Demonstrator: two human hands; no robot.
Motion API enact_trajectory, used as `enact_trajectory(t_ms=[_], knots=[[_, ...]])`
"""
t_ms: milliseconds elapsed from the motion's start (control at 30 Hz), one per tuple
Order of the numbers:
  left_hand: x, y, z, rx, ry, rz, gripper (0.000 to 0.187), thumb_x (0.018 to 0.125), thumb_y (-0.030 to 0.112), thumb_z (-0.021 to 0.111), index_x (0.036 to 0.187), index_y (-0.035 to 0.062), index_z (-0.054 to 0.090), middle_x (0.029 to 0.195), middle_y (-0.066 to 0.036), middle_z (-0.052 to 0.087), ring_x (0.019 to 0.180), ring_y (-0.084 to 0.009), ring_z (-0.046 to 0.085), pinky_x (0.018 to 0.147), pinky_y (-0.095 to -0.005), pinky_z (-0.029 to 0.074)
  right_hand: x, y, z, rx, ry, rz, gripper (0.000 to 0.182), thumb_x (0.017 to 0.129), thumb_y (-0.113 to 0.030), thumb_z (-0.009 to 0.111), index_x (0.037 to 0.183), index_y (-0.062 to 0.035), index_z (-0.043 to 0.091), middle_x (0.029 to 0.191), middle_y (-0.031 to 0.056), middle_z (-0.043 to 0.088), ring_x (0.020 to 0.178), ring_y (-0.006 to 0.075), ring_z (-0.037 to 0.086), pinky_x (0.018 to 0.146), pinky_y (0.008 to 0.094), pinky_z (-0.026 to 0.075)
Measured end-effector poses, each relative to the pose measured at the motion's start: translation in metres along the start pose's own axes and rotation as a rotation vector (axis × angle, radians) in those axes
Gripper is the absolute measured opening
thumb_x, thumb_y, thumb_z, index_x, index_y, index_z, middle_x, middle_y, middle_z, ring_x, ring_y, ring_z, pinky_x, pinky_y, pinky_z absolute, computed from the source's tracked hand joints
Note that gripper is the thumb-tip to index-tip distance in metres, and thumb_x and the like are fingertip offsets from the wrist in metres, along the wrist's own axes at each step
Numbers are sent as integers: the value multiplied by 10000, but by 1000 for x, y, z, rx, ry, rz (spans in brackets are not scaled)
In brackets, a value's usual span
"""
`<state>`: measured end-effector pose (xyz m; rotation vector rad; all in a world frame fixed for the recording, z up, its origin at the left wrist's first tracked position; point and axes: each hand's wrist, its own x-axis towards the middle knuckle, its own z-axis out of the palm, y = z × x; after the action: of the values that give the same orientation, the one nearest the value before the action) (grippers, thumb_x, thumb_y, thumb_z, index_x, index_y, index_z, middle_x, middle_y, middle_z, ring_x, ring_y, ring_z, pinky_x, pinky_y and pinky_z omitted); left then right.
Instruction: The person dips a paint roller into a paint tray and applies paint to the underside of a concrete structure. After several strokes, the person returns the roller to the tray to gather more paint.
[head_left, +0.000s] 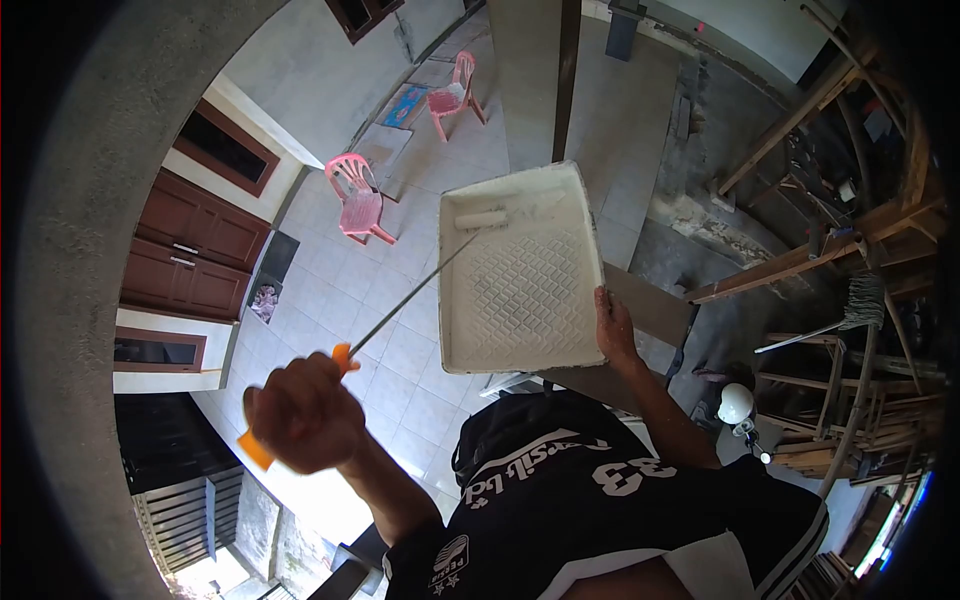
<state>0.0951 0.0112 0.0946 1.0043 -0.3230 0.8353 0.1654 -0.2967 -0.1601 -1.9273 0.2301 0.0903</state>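
Observation:
My left hand is closed around the orange handle of a paint roller. Its thin metal rod slants up to the right, and the roller's pale sleeve lies at the far-left part of a paint tray. The tray is cream-coloured, with a raised diamond grid on its slope and whitish paint on it. On the tray's right edge, my right hand grips the rim, its fingers partly hidden by the tray. The tray is held up in front of my chest, above the floor.
Two pink plastic chairs stand on the tiled floor far below. Brown double doors are at the left. Timber pieces and a white round object are at the right. A post rises beyond the tray.

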Motion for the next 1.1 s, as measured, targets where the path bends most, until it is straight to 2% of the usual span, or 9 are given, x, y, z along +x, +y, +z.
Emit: enact_trajectory(t_ms=[133, 367, 400, 500, 767, 833, 867, 900, 1100], knots=[[-1, 29, 13, 117, 18, -1, 396, 913, 199, 340, 528, 176, 247, 440, 5, 268, 373, -87, 223, 413, -278, 284, -3, -12, -1, 28, -11, 8, 579, 946, -473, 348, 1020, 68, 542, 891, 229, 590, 839, 335, 571, 789, 385, 424], [6, -21, 5, 71, 17, 95, 289, 880, 164, 370, 607, 129, 282, 449, -4, 312, 361, -81, 259, 386, -259, 257, 1, -7, -2, 4, -35, 24, 615, 939, -498, 341, 1035, 78, 535, 921, 230, 593, 869, 330, 575, 803, 386, 421], [6, -25, 10, 99, -21, 61, 381, 920, 219, 337, 557, 159, 238, 453, 7, 250, 396, -80, 210, 443, -267, 268, 0, -10, -2, 20, -32, 23, 615, 939, -498, 342, 1036, 78, 535, 923, 231, 592, 872, 330, 575, 802, 387, 421], [-1, -33, 8, 130, 77, 29, 384, 897, 229, 387, 558, 166, 219, 454, 18, 237, 398, -80, 201, 444, -273, 256, -1, -5, -1, 19, -28, 24, 607, 941, -492, 342, 1039, 75, 535, 929, 231, 591, 876, 329, 574, 801, 388, 420], [-12, 22, 21, -23, 94, 11, 405, 910, 197, 349, 522, 178, 235, 447, 11, 279, 376, -83, 221, 415, -273, 256, -1, -9, -4, -19, -15, 2, 579, 945, -472, 352, 1032, 69, 537, 900, 230, 592, 853, 332, 576, 786, 386, 424], [-20, 34, 17, 13, -3, 29, 316, 923, 186, 313, 610, 155, 284, 478, -3, 295, 391, -88, 254, 434, -285, 284, -1, -8, -3, -1, -11, -15, 571, 946, -466, 355, 1024, 70, 538, 892, 231, 592, 846, 334, 577, 781, 387, 426], [-21, 36, 25, 38, 44, 31, 359, 915, 188, 328, 563, 162, 264, 463, 3, 295, 377, -87, 239, 427, -274, 282, -2, -6, -1, -2, -6, -18, 567, 947, -462, 355, 1021, 69, 539, 891, 231, 592, 845, 334, 577, 780, 387, 426], [-20, 35, 32, 63, 92, 34, 403, 906, 189, 343, 515, 168, 244, 449, 10, 295, 363, -86, 224, 421, -263, 280, -2, -6, -1, -3, -1, -22, 563, 948, -459, 356, 1017, 68, 540, 889, 231, 592, 843, 333, 577, 779, 387, 426], [-17, -8, 27, -66, 53, 27, 380, 903, 188, 367, 542, 165, 254, 472, 11, 278, 411, -82, 226, 456, -274, 260, -2, -6, -1, 1, -11, -7, 560, 948, -456, 358, 1013, 68, 544, 892, 228, 596, 844, 329, 577, 777, 383, 426]])
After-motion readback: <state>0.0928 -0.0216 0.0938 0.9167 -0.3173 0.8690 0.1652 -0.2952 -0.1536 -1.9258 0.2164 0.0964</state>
